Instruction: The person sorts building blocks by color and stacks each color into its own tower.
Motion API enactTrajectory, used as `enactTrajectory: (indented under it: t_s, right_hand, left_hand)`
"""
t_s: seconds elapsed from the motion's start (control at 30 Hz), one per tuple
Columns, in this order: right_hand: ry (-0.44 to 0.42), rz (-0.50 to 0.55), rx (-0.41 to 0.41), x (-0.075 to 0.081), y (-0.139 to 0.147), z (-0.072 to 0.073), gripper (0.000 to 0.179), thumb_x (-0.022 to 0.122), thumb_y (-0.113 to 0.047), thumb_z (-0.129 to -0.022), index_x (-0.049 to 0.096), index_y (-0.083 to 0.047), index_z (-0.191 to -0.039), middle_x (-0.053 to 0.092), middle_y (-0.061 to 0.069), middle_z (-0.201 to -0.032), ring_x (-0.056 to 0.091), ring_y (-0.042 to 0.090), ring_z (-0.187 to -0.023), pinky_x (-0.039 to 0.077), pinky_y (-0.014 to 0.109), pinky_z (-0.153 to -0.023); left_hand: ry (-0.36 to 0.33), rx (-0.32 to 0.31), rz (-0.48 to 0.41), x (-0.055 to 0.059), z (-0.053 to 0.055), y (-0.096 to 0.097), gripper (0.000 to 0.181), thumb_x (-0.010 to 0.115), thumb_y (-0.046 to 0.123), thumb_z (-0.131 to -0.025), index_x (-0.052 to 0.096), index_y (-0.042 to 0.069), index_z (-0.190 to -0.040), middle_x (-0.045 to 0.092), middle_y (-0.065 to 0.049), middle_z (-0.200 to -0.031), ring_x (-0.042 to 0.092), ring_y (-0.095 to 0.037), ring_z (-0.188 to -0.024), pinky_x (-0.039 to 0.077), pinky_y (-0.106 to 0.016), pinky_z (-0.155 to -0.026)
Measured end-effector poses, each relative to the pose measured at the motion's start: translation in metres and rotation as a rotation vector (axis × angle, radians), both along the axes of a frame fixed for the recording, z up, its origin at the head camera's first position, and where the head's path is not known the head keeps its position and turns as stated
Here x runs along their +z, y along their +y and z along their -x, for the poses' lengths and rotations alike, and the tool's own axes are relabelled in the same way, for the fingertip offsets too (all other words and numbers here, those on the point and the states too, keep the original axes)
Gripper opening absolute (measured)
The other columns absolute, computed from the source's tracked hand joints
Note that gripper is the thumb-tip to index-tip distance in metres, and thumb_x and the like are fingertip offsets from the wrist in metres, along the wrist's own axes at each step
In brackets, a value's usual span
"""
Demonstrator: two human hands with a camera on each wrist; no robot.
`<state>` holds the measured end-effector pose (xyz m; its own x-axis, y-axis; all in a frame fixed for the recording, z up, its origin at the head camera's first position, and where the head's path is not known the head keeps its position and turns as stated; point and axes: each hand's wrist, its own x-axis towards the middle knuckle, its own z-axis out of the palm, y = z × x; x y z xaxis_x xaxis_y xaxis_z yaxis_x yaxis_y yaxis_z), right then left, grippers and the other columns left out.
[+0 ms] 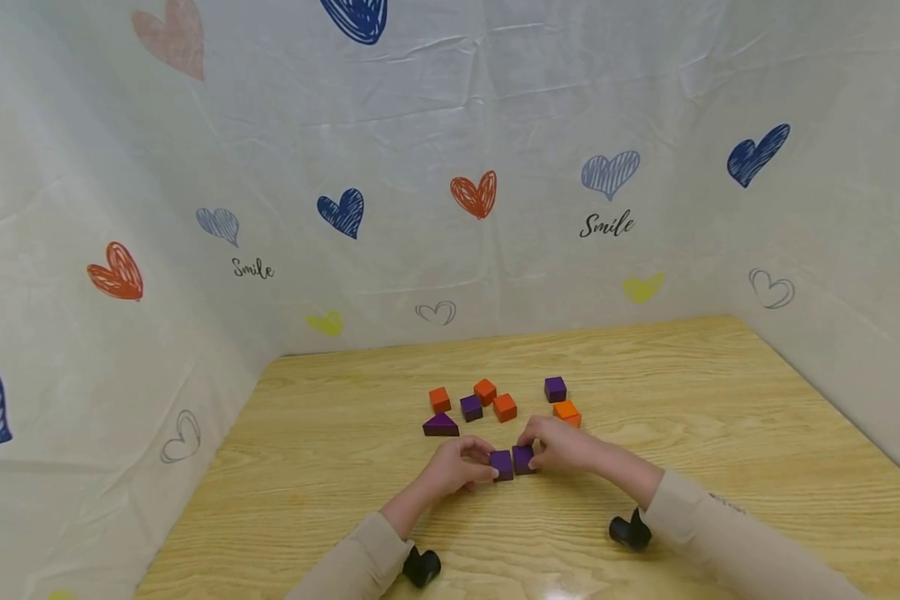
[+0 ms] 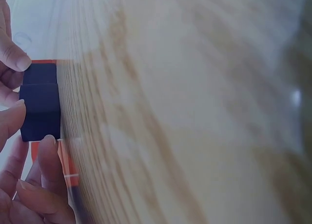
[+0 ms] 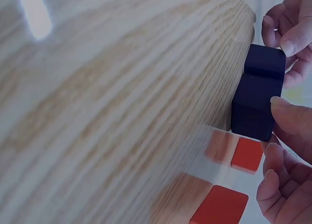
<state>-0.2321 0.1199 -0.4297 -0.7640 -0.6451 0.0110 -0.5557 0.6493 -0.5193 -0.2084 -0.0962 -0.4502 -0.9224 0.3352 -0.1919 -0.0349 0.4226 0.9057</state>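
Two purple cubes sit side by side on the wooden table, a narrow gap between them in the head view. My left hand (image 1: 459, 467) pinches the left cube (image 1: 501, 466) between thumb and fingers. On the other side, my right hand (image 1: 560, 443) pinches the right cube (image 1: 524, 460) in the same way. Seen from the left wrist, the left cube (image 2: 40, 114) is nearer, with the right cube (image 2: 40, 73) close behind. From the right wrist, the right cube (image 3: 254, 107) stands in front of the left cube (image 3: 264, 61).
Beyond the hands lie a purple triangular block (image 1: 441, 426), a purple cube (image 1: 471, 407) and several orange cubes (image 1: 505, 407). Farther right are another purple cube (image 1: 555, 389) and orange blocks (image 1: 567, 412) partly behind the right hand. A heart-printed curtain (image 1: 390, 275) encloses the table (image 1: 330, 408).
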Motion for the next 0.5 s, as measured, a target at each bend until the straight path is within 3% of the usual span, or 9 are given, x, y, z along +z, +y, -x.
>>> enactTrajectory:
  t_s: [0.5]
  right_hand:
    - [0.017, 0.03, 0.002, -0.0018, 0.0008, -0.0045, 0.022, 0.071, -0.005, -0.075, 0.069, -0.001, -0.096, 0.059, 0.002, -0.089, 0.049, 0.013, -0.074, 0.041, 0.022, -0.064]
  left_hand:
    - [-0.009, -0.008, -0.012, -0.0005, 0.0031, 0.0013, 0.027, 0.072, 0.012, -0.078, 0.064, 0.006, -0.104, 0.063, -0.005, -0.094, 0.054, -0.012, -0.067, 0.048, -0.027, -0.056]
